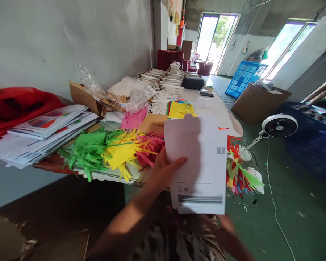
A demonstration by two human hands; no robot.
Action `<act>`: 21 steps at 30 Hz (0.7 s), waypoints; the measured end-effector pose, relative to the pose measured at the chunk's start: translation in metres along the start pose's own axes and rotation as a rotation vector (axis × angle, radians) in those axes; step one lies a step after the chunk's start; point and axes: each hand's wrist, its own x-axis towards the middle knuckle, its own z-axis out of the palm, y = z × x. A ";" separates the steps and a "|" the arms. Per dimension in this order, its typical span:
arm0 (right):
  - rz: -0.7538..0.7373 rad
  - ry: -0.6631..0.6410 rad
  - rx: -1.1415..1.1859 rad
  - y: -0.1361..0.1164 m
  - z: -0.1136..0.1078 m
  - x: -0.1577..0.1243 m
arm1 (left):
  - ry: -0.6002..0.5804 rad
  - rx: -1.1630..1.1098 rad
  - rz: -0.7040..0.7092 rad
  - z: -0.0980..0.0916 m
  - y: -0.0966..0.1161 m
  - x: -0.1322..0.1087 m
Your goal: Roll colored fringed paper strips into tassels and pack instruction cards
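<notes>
My left hand (163,172) grips the left edge of a white printed card sheet (201,163), with the thumb across its front. The sheet stands nearly upright before me and hides part of the table. It carries a small "1" label and a blurred barcode-like strip. My right hand (226,232) is blurred at the bottom of the view, just below the sheet's lower edge. Beyond the sheet lie fringes of cut green, yellow and pink paper (116,152) on the table (210,105). Another bunch of coloured paper strips (240,177) hangs past the table's far side.
Printed papers (43,134) lie stacked at the left, beside a red plastic bag (19,108). Stacks of paper sheets (165,87) stand further along the table. A white fan (279,126), cardboard box (258,103) and blue crate (243,78) occupy the green floor. Another person's arm (319,92) shows at right.
</notes>
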 end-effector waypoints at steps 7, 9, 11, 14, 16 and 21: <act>-0.006 0.540 -0.337 -0.019 -0.110 0.052 | -0.175 0.352 0.060 0.005 -0.010 -0.004; -0.111 0.465 -0.461 -0.038 -0.119 0.082 | -0.230 0.457 0.083 0.012 -0.010 -0.004; -0.128 0.372 -0.533 -0.049 -0.120 0.107 | -0.261 0.518 0.105 0.017 -0.007 -0.004; -0.097 0.264 -0.496 -0.052 -0.120 0.126 | -0.265 0.521 0.140 0.020 -0.002 -0.001; -0.063 0.190 -0.376 -0.052 -0.124 0.132 | -0.268 0.524 0.166 0.018 0.000 0.003; 0.069 -0.102 -0.106 -0.052 -0.144 0.150 | -0.322 0.533 0.147 0.012 -0.001 0.014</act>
